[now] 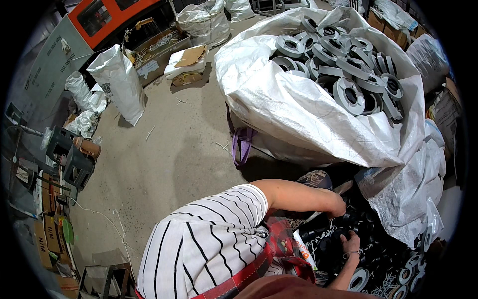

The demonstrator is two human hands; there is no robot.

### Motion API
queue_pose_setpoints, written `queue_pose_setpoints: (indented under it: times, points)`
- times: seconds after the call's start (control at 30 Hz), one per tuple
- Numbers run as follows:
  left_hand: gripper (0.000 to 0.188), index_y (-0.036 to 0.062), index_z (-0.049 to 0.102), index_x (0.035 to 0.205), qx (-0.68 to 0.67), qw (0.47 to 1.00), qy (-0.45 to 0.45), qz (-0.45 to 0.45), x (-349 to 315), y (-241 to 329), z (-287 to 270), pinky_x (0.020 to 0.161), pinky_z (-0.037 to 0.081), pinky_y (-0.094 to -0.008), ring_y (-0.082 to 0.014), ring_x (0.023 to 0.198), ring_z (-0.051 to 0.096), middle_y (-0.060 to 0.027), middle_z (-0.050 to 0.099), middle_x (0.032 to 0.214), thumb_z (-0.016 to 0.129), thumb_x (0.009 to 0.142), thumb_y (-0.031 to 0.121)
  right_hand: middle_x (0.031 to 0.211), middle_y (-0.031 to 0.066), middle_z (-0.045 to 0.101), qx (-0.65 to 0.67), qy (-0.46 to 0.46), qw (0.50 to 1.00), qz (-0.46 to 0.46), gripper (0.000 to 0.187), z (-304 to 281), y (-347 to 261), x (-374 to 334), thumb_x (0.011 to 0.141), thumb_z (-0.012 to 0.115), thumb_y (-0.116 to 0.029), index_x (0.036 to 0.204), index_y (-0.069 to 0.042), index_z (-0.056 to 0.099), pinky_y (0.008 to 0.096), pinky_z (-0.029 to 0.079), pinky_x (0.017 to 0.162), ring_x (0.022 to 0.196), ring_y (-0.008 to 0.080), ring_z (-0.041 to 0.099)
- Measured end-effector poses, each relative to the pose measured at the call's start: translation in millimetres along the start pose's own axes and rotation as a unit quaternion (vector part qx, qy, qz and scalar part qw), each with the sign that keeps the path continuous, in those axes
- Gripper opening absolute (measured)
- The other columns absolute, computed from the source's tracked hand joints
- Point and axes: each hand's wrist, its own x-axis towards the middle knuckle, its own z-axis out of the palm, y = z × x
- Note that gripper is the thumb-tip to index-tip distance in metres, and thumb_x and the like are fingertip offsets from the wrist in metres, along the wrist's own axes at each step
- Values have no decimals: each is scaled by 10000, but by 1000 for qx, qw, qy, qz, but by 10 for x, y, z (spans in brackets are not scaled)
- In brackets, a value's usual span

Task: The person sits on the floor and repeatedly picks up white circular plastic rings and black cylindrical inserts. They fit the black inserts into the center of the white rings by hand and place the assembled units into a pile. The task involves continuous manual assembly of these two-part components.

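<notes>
My left arm reaches across to the right, and my left hand (338, 206) is lowered among black parts; its fingers are hidden. My right hand (351, 242), with a bracelet at the wrist, has its fingers closed on the edge of a dark round part (339, 235). Both hands are close together over a pile of black round plastic parts (368, 254), shadowed and hard to tell apart. Thin white scraps (386, 286) lie scattered through the pile. A grey ring (358, 280) sits near my right forearm, with several more grey rings (406, 274) further right.
A large white woven sack (298, 114) full of grey plastic rings (348, 94) stands ahead, a purple strap (243, 145) at its side. White bags (117, 82), a box (186, 62) and an orange-and-grey machine (94, 25) are at the far left. Cartons (52, 234) line the left edge.
</notes>
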Motion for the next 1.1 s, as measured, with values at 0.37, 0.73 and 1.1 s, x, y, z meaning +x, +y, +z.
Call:
queue_pose_setpoints:
  times: [0.37,0.73,1.1]
  points:
    - [274,44,682,923,-8,1000,-1,-10,-13,8,-17,763,509,-400,-304,898,635,-132,668,942,688,674,159,1086,237,610,-26,-23,999,34,460,-124,-233,-76,751,706,-185,1138,22,567,403,477,860,1023,377,581]
    - [273,44,682,920,6,1000,1,-2,-11,0,-11,761,510,-399,-299,903,636,-128,669,940,693,678,170,1065,243,615,-4,-17,999,27,460,-92,-181,-57,752,707,-181,1135,30,565,404,478,853,1006,380,587]
    - [278,41,681,927,0,1000,-4,-2,-48,17,-49,750,510,-406,-300,897,637,-131,669,938,688,674,156,1071,249,611,-15,-8,1000,14,456,-118,-237,-89,751,706,-181,1127,36,568,406,477,860,1012,385,584]
